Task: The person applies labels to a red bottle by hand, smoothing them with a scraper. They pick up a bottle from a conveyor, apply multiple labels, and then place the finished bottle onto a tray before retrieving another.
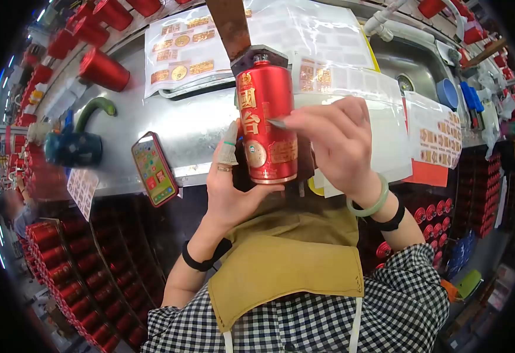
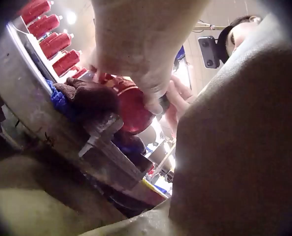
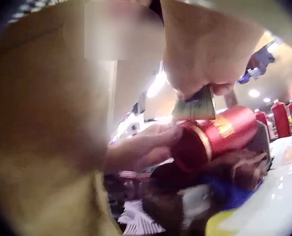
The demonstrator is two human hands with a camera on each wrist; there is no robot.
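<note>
Well, looks like the decorating is pretty far along on this red bottle, tipped back at the bench edge with its neck against a dark support. Big gold characters and a round emblem are already on the front. My guess is smoothing is what's left; can't see the back, so no clue about that side. Left hand cradles it, fingers along one side, thumb under the base. Right hand pinches a flat scraper right by the front. Plenty of gold decals remain on the sheets.

Container-wise: a decal sheet covers most of the steel tray, a blue bowl sits beside the sink, contents unclear, and the lower-left racks hold rows of red cylinders.
</note>
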